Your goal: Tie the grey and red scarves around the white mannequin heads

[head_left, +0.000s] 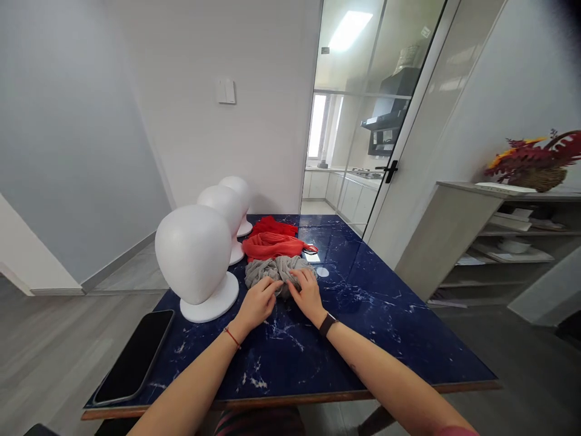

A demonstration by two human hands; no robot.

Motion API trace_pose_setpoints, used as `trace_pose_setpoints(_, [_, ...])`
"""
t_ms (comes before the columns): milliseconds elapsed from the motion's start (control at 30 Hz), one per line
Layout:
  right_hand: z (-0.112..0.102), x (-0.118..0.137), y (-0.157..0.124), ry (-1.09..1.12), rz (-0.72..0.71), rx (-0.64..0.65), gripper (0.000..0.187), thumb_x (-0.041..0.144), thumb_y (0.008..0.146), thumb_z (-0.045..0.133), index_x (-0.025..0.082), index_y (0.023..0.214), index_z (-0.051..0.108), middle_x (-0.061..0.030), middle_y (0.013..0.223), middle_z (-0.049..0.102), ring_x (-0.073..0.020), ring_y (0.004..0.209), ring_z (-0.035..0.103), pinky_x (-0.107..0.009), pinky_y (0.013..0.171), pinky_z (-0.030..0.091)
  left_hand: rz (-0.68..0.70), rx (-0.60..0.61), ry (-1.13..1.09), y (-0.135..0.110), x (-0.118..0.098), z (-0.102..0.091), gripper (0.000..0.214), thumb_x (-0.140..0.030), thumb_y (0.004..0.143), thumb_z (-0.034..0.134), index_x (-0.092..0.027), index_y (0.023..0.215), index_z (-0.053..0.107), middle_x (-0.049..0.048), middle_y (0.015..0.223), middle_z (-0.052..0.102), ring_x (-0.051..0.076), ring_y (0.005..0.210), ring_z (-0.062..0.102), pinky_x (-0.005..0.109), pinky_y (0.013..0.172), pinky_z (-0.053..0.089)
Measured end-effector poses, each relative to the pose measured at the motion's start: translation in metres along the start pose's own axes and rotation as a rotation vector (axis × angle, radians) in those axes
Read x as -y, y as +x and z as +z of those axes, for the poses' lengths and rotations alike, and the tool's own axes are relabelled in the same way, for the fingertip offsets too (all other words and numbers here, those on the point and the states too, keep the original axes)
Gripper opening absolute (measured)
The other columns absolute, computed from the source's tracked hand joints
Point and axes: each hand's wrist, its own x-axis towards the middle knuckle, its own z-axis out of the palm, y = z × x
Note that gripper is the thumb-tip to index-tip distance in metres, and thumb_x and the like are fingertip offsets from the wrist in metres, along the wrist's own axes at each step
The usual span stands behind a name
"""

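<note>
A bunched grey scarf (263, 270) lies on the blue marbled table in front of me, its soft fabric gathered in folds. On its near left side, my left hand (259, 301) pinches the cloth with bent fingers. My right hand (310, 295) grips the near right side, thumb and fingers closed around a fold. The two hands are close together but apart, and the fingertips are partly lost in the folds. Just behind the grey scarf lies a coral-red cloth (275, 244) with a dark-edged tag at its right end. Farther back is a darker red cloth (275, 226).
Three white mannequin heads (195, 251) stand in a row along the table's left side. A black phone (136, 357) lies at the front left corner. The dark blue tabletop (363, 315) bears a white round spot. Beyond are a glass door (349, 121) and shelves (499, 242).
</note>
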Motion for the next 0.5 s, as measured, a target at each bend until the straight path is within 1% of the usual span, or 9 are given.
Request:
trace_pose_setpoints(100, [0.002,-0.004,0.004,-0.137,-0.048,-0.011,0.05,0.042,0.082,0.056,0.018,0.126,0.049,-0.0134,0.126,0.05,-0.0268,0.118,0.043,-0.044,0.1,0.034,0.122,-0.026,0.08,-0.009,-0.01,-0.008,0.037,-0.007,0.082,0.038,-0.021,0.114,0.052,0.0067,0.094,0.057,0.017,0.085,0.055,0.031,0.076,0.048])
trace_pose_setpoints(167, [0.007,-0.006,0.009,-0.19,-0.091,0.032,0.063,0.045,0.078,0.061,0.019,0.132,0.043,-0.0139,0.135,0.042,-0.0285,0.127,0.035,-0.047,0.104,0.028,0.111,-0.166,0.078,-0.024,-0.018,-0.017,0.029,-0.008,0.082,0.042,-0.022,0.106,0.052,0.0055,0.091,0.056,0.017,0.083,0.055,0.031,0.075,0.048])
trace_pose_setpoints(233, [0.014,-0.009,0.016,-0.217,-0.122,0.081,0.069,0.048,0.076,0.063,0.021,0.135,0.04,-0.0135,0.141,0.037,-0.0295,0.132,0.03,-0.05,0.107,0.022,-0.032,-0.418,0.04,-0.045,-0.024,-0.029,0.018,-0.011,0.081,0.046,-0.022,0.095,0.048,0.0033,0.086,0.053,0.016,0.08,0.054,0.03,0.073,0.048])
trace_pose_setpoints(267, [0.018,-0.011,0.02,-0.216,-0.131,0.111,0.071,0.048,0.075,0.063,0.022,0.136,0.038,-0.0132,0.143,0.035,-0.0295,0.133,0.028,-0.05,0.107,0.022,-0.154,-0.568,0.02,-0.056,-0.025,-0.034,0.014,-0.013,0.081,0.047,-0.022,0.092,0.046,0.0023,0.084,0.05,0.016,0.078,0.053,0.031,0.073,0.048])
trace_pose_setpoints(333, [0.026,-0.013,0.028,-0.189,-0.135,0.192,0.076,0.047,0.075,0.062,0.022,0.14,0.032,-0.013,0.145,0.031,-0.0289,0.132,0.03,-0.048,0.104,0.028,-0.439,-0.813,-0.026,-0.076,-0.024,-0.044,0.016,-0.018,0.08,0.051,-0.022,0.094,0.043,0.0025,0.09,0.045,0.015,0.079,0.052,0.034,0.076,0.049])
trace_pose_setpoints(367, [0.029,-0.014,0.031,-0.173,-0.135,0.239,0.078,0.047,0.075,0.062,0.023,0.141,0.029,-0.0129,0.146,0.03,-0.0286,0.131,0.032,-0.046,0.1,0.033,-0.564,-0.883,-0.042,-0.084,-0.02,-0.049,0.022,-0.021,0.08,0.053,-0.022,0.098,0.042,0.0039,0.096,0.044,0.016,0.084,0.052,0.036,0.079,0.048])
trace_pose_setpoints(400, [0.031,-0.014,0.033,-0.16,-0.138,0.289,0.079,0.045,0.075,0.062,0.023,0.142,0.027,-0.0125,0.145,0.031,-0.0282,0.128,0.036,-0.043,0.096,0.037,-0.661,-0.91,-0.051,-0.09,-0.016,-0.052,0.03,-0.024,0.078,0.056,-0.022,0.104,0.04,0.0058,0.104,0.042,0.018,0.091,0.051,0.039,0.084,0.048])
trace_pose_setpoints(433, [0.033,-0.014,0.034,-0.154,-0.148,0.338,0.078,0.043,0.075,0.062,0.024,0.142,0.027,-0.0117,0.144,0.034,-0.0277,0.124,0.04,-0.041,0.092,0.04,-0.725,-0.899,-0.051,-0.093,-0.009,-0.055,0.041,-0.026,0.076,0.059,-0.021,0.11,0.039,0.0079,0.111,0.039,0.02,0.1,0.049,0.041,0.089,0.045])
trace_pose_setpoints(500, [0.032,-0.013,0.032,-0.167,-0.176,0.415,0.068,0.038,0.076,0.063,0.026,0.137,0.037,-0.0096,0.133,0.046,-0.0262,0.114,0.047,-0.039,0.088,0.042,-0.8,-0.824,-0.023,-0.094,0.006,-0.058,0.06,-0.031,0.069,0.066,-0.019,0.119,0.036,0.0113,0.12,0.036,0.026,0.116,0.04,0.047,0.099,0.038])
